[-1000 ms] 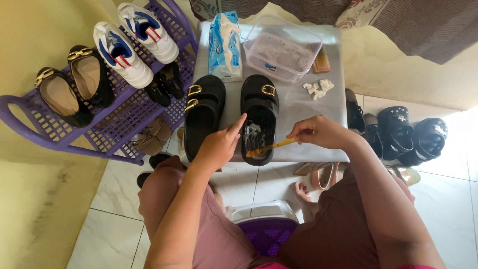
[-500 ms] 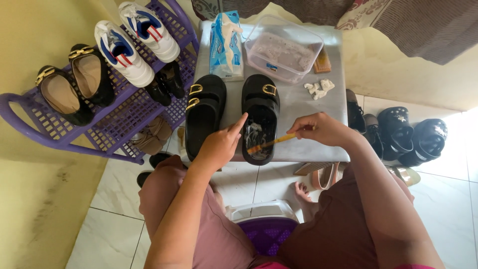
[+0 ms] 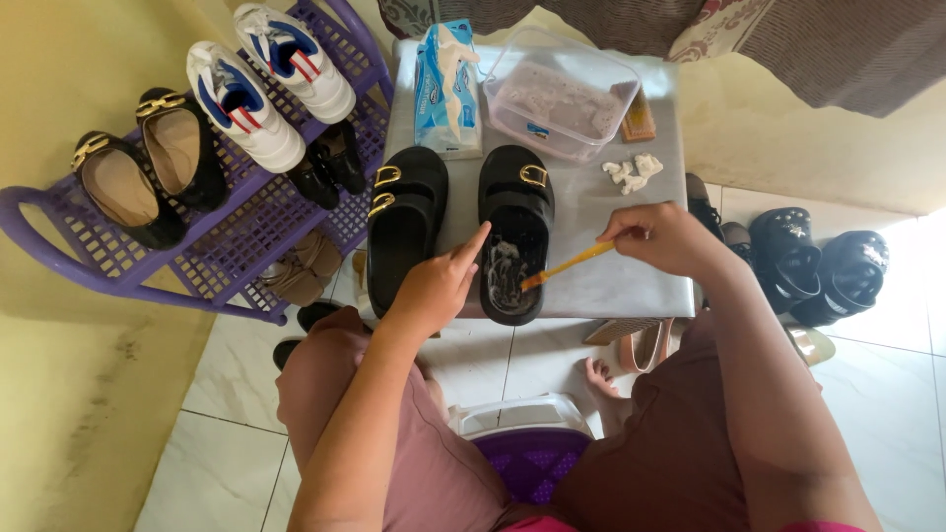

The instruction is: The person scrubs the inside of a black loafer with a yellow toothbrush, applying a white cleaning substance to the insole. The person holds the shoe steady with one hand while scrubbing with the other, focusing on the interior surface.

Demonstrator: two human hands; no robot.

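The right hand point(image 3: 662, 236) is pinching the end of a thin yellow-handled brush point(image 3: 567, 266), closed around it, and is working the bristle end into the footbed of a black moulded slide sandal with a gold buckle point(image 3: 514, 232). That sandal is lying on the grey desk point(image 3: 611, 281), directly between the two hands, with whitish foam smeared inside it. The left hand point(image 3: 434, 291) is loosely curled, its index finger stretched out and touching the sandal's near edge; it is gripping nothing.

The sandal looks like light, stiff rubber or foam, now wet and probably slippery, so it would handle best if pinned at the heel rim or taken by the buckled strap. The brush is light and rigid and is best held near its end, as it is now.

Just left of the left hand is lying the matching black sandal point(image 3: 402, 222). Beyond both hands are standing a blue-and-white tissue pack point(image 3: 445, 91) and a clear plastic tub point(image 3: 564, 94); a crumpled white wad point(image 3: 633, 172) is lying just beyond the right hand. A purple plastic shoe rack point(image 3: 227, 246) is standing far left.

Compared with a second ago, the brush tip is sitting slightly farther along the footbed; the left finger is staying in place.
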